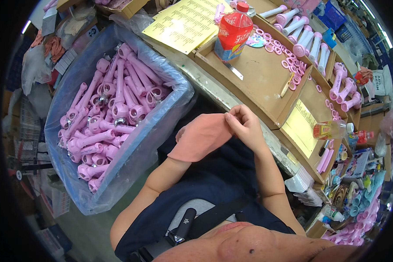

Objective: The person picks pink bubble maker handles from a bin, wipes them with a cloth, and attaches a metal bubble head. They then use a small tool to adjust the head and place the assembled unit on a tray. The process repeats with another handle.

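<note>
A salmon-pink cloth (205,136) is stretched between my hands in front of my body. It covers my left hand, whose fingers are hidden; only the left wrist (174,162) and forearm come out below it. Whether that hand is inside the cloth or under it, I cannot tell. My right hand (247,127) pinches the cloth's far right corner between thumb and fingers. On the left of the cloth stands a bin lined with blue plastic (139,144), filled with pink plastic handle-shaped parts (118,102).
Right of my hands runs a workbench with cardboard trays (257,83). They hold a red drink bottle (234,35), pink rings (292,65), white-and-pink tubes (310,43) and a yellow paper (300,126). More yellow sheets (183,24) lie at the back. A second bottle (332,130) stands farther right.
</note>
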Motion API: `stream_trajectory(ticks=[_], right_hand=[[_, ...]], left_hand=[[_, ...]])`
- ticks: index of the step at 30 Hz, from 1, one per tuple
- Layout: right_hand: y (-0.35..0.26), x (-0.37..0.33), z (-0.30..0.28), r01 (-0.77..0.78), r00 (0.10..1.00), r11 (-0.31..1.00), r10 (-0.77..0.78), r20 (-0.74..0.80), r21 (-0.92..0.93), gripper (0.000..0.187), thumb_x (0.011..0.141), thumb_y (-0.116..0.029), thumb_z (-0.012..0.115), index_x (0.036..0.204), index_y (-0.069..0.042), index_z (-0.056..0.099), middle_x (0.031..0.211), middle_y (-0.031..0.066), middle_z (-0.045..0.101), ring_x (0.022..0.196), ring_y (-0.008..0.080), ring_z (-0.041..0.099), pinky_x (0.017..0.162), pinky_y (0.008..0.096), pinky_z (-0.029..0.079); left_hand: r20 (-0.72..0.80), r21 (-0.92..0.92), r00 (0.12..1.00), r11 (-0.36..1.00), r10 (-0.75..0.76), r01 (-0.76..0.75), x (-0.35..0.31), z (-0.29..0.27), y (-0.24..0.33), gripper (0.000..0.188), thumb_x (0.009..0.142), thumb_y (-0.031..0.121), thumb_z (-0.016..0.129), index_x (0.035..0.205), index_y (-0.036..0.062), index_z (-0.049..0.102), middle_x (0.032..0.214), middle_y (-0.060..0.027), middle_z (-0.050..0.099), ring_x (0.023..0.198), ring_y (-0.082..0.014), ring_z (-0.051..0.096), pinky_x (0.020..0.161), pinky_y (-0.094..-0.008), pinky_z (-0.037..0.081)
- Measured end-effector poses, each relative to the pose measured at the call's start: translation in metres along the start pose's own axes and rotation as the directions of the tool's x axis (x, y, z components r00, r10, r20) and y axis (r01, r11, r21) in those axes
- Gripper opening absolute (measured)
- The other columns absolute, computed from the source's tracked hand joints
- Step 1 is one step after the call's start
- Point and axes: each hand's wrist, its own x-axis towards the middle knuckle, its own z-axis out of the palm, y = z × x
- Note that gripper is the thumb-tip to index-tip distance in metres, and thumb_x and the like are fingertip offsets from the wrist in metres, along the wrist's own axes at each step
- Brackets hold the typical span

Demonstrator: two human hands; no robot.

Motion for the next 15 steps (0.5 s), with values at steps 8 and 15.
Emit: stream_trajectory(ticks=[8,15], right_hand=[[-0.009,0.010,0.002,-0.059,0.983,0.935,-0.006,0.183,0.349,0.026,0.090,-0.008,0.066,0.112,-0.001,0.054,0.098,0.0025,0.056,0.088,0.0068,0.057,0.078,0.0213,0.047],[-0.016,0.079,0.000,0.487,0.729,0.518,-0.684,0.000,-0.703,0.072,0.076,-0.018,0.077,0.136,0.001,0.042,0.132,0.0200,0.050,0.121,0.0357,0.049,0.101,0.0422,0.042]], left_hand=[[0.047,-0.956,0.915,0.246,-0.401,0.157,0.007,-0.003,0.023,0.020,0.082,0.024,0.063,0.094,0.0077,0.068,0.091,-0.0104,0.066,0.089,-0.0227,0.065,0.076,-0.0310,0.051],[-0.382,-0.359,0.924,0.924,-0.016,-0.133,0.008,-0.043,0.004,0.007,0.069,0.014,0.067,0.076,0.0125,0.067,0.077,-0.0027,0.063,0.079,-0.0219,0.063,0.069,-0.0318,0.051]])
